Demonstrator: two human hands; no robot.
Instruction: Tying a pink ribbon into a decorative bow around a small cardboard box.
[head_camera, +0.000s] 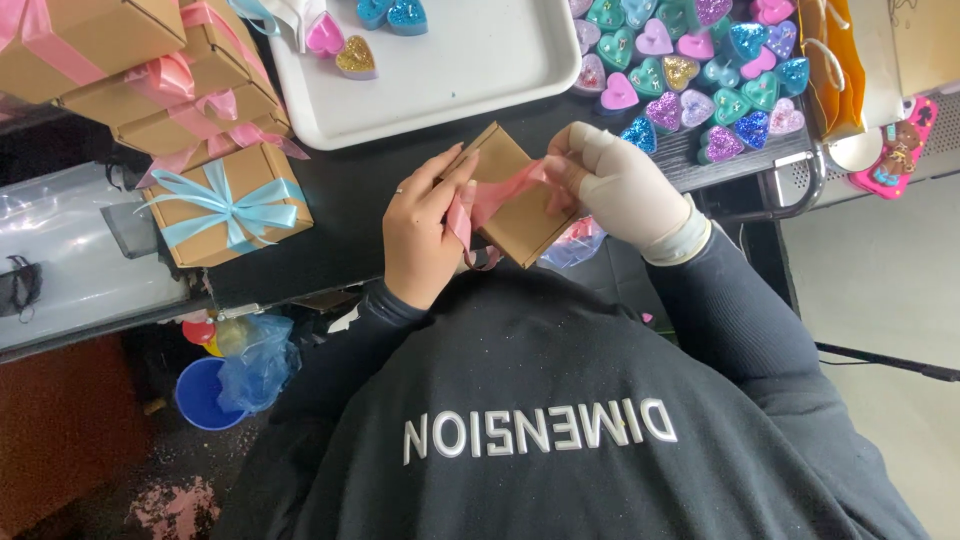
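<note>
A small brown cardboard box (512, 192) is held above the black table's near edge. A pink ribbon (497, 196) runs across its top. My bare left hand (423, 230) pinches the ribbon at the box's left side and steadies the box. On the right, my right hand (622, 185), in a pale glove, grips the ribbon's other end. The ribbon is pulled taut between both hands and a loose tail hangs below the box.
A white tray (470, 70) with a few glitter hearts lies behind the box. Several glitter hearts (690, 70) crowd the back right. Ribbon-tied brown boxes (225, 200) are stacked at left. A blue bucket (205, 395) sits on the floor.
</note>
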